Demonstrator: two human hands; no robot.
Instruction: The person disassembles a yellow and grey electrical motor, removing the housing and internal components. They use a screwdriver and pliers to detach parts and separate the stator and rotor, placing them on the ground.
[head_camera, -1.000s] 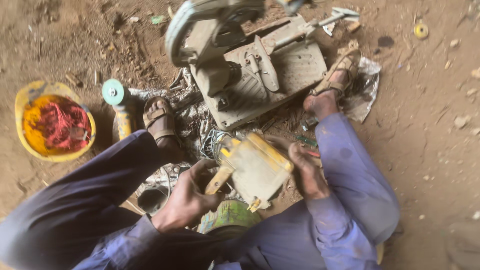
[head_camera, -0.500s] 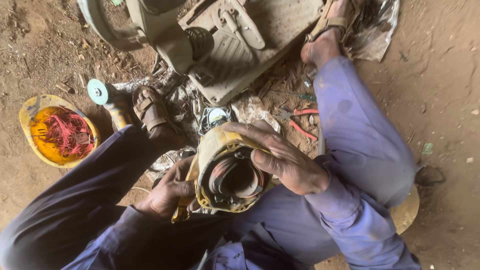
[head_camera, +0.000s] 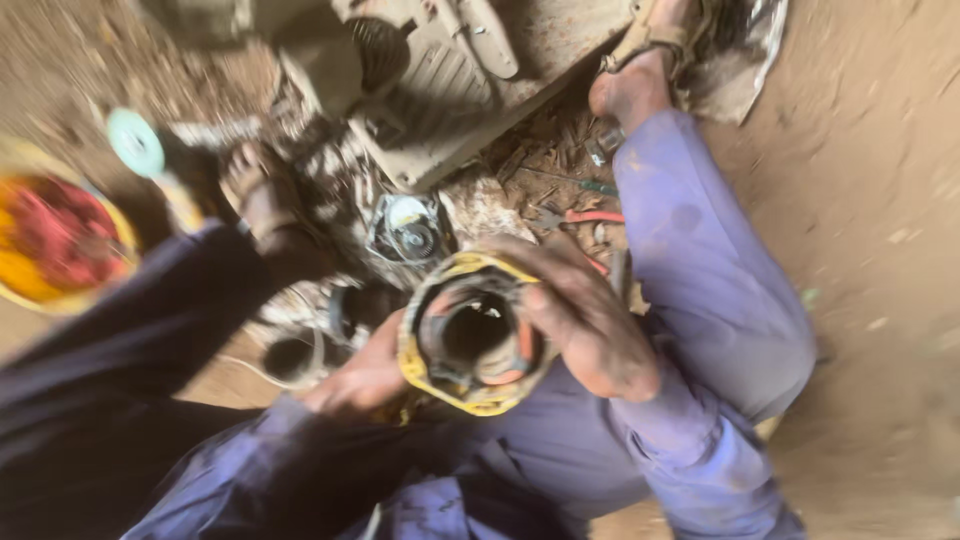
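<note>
I hold a yellow, hollow motor housing (head_camera: 470, 335) between my knees, its open end facing me, with copper-coloured windings showing inside. My left hand (head_camera: 365, 375) grips it from below on the left side. My right hand (head_camera: 585, 320) wraps over its top and right rim. Both sleeves and trouser legs are blue-purple. The picture is blurred by motion.
A large grey power tool body (head_camera: 450, 60) lies on the dirt ahead, between my sandalled feet (head_camera: 262, 195) (head_camera: 640, 75). A yellow bowl holding red wire (head_camera: 60, 240) is at the left, beside a tool with a teal disc (head_camera: 135, 142). Small parts, red-handled pliers (head_camera: 590, 215) and scraps litter the ground.
The housing has been turned from its flat side to its open end and lifted nearer the camera. My right hand moved over its rim. The view shifted closer and blurred.
</note>
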